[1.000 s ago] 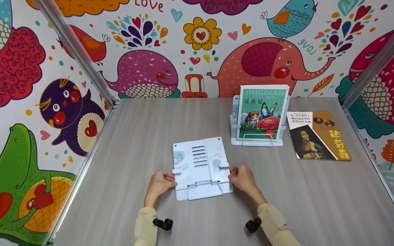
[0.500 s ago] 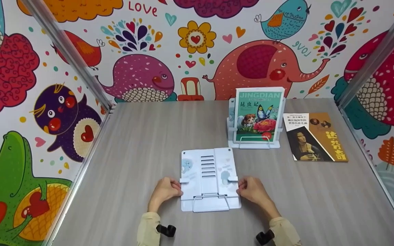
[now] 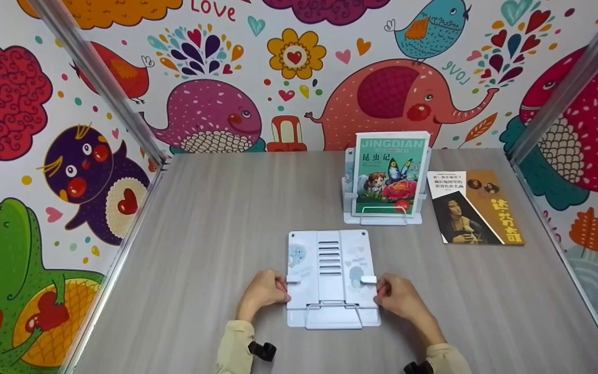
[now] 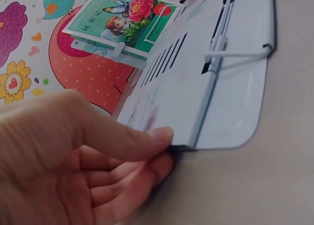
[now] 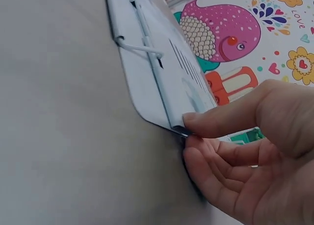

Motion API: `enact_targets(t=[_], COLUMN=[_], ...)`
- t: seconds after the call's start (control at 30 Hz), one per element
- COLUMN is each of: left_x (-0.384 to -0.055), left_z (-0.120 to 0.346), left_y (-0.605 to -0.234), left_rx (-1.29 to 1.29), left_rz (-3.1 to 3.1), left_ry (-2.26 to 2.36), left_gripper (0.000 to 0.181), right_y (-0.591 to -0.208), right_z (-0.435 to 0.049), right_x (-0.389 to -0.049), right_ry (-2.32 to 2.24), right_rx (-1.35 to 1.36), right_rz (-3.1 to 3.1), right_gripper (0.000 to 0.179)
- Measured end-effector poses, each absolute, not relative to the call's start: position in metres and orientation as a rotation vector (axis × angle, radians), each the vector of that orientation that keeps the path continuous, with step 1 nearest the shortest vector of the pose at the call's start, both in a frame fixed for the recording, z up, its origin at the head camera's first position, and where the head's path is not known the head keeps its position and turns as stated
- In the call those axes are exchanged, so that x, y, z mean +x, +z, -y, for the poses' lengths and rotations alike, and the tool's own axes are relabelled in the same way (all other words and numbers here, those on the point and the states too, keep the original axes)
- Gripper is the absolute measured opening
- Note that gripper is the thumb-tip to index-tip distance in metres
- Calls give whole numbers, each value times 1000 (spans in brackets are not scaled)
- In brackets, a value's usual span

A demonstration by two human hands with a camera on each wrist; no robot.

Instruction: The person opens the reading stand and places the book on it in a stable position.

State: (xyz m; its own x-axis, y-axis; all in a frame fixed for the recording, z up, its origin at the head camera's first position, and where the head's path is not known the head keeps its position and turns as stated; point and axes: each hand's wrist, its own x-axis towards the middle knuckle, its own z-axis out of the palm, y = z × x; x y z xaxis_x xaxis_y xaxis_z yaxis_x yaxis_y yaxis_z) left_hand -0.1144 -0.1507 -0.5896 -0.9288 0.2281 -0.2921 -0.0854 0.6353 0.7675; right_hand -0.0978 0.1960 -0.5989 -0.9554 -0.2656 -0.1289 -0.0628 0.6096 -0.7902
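A white book stand (image 3: 330, 280) with slots, two side clips and a wire page holder lies nearly flat on the table in the head view. My left hand (image 3: 266, 292) pinches its left edge, thumb (image 4: 159, 136) on top and fingers curled below. On the opposite edge my right hand (image 3: 400, 296) pinches likewise, with the thumb (image 5: 196, 121) over the panel's corner in the right wrist view. The wire holder (image 4: 240, 53) rests across the lower ledge.
Behind the stand, a green-covered book (image 3: 390, 174) leans upright on a second white book stand (image 3: 348, 195). A brown and white book (image 3: 478, 208) lies flat to its right. Cartoon-printed walls (image 3: 294, 93) enclose the grey wooden table (image 3: 216, 218) at the back and sides.
The book stand, held in both hands, has shifted right and toward me, and it has turned from a slight tilt to nearly straight. The camera view has moved slightly too.
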Motion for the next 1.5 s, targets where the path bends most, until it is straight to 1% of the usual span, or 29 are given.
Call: enact_targets(t=[0.17, 0.27, 0.7, 1.0, 1.17, 1.3, 1.4, 1.5], left_x=[-113, -113, -122, -123, -125, -130, -133, -139], left_z=[139, 133, 113, 114, 120, 127, 130, 125], left_y=[-588, -587, -589, -595, -600, -601, -602, -604], left_rx=[169, 186, 310, 356, 375, 326, 222, 92], left_rz=[-2489, -2505, -2602, -2591, -2520, -2462, -2422, -2431], left_ry=[1153, 1125, 995, 1099, 1206, 1291, 1390, 1495], left_gripper=[20, 21, 23, 24, 23, 19, 15, 18], right_y=[-595, -592, -589, -593, -594, -594, -590, -586], right_z=[-211, -219, -234, -241, -243, -238, -230, -218], right_x=[-97, -98, -103, -106, -106, -102, -92, -81], right_ry=[-1150, -1122, -1089, -1140, -1235, -1279, -1246, -1201], right_rx=[-471, -513, -475, -486, -415, -320, -258, -247], right_rz=[-2612, -2590, -2621, -2618, -2574, -2608, -2676, -2716], right_gripper=[23, 24, 24, 25, 23, 19, 17, 16])
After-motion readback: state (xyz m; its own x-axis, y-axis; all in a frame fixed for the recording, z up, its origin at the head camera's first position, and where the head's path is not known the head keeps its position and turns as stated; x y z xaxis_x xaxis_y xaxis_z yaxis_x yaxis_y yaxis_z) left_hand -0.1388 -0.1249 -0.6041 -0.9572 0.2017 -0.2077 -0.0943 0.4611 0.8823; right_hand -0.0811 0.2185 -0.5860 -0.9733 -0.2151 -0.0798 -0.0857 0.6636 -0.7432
